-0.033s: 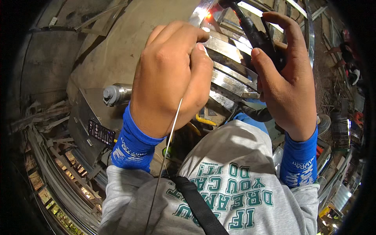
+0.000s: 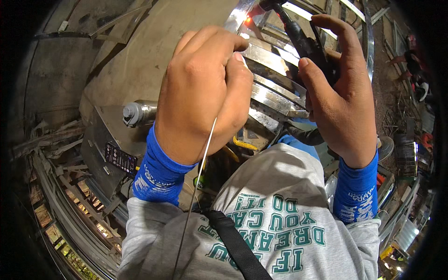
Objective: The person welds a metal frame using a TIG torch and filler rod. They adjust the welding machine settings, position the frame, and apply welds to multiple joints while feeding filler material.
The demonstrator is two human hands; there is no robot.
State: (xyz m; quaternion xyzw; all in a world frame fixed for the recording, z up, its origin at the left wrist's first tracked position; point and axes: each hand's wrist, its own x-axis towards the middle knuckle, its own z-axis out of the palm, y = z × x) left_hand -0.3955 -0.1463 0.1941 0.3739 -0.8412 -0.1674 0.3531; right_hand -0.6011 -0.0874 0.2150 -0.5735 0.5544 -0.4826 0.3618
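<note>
My left hand (image 2: 200, 88) is closed around a thin filler rod (image 2: 205, 151), pinched between thumb and forefinger. The rod's long tail runs back under the hand towards my lap. In my right hand (image 2: 343, 88) I hold a black TIG welding torch (image 2: 298, 37), with the index finger arched over its handle. The torch head lies at the upper edge, just right of a small red-orange glowing spot (image 2: 248, 19) on a shiny metal bar (image 2: 236, 17). My left fingertips hide the rod's front end.
Shiny metal slats (image 2: 275, 93) lie between my hands. At the left are a metal bottle (image 2: 140, 113) with a grey cap and a phone (image 2: 120, 158) with a lit screen. A yellow curved handle (image 2: 245, 143) is below the slats. Metal scrap and a can (image 2: 406, 156) lie at the right.
The glowing spot on the metal has become smaller and redder. Both hands, the torch and the rod stay almost exactly where they were.
</note>
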